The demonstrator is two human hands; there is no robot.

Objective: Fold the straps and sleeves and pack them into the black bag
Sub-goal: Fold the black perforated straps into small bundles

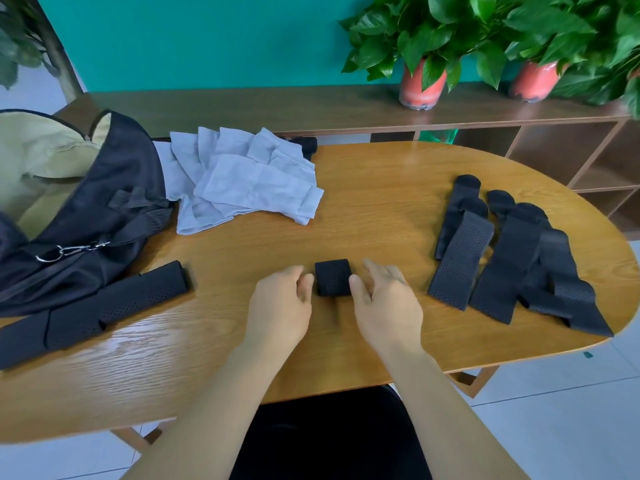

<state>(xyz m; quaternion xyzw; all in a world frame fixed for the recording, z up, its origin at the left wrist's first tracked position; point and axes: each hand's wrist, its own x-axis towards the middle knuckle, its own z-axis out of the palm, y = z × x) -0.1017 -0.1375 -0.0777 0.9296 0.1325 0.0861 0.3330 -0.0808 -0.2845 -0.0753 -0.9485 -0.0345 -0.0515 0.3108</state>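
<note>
Left hand (280, 299) and right hand (384, 299) rested on the oval wooden worktop (381, 209), one on each side of a small folded square of black perforated strap (333, 277). Fingers released, loosely curled, grasping nothing; each thumb tip just touched a side of the square.

Long black perforated strap (104, 306) lay flat at left, one end by the open black bag with tan lining (114, 188). Heap of pale grey fabric sleeves (242, 181) sat beside the bag. Unfolded black straps (512, 258) lay overlapping at right, well apart from the bag.
</note>
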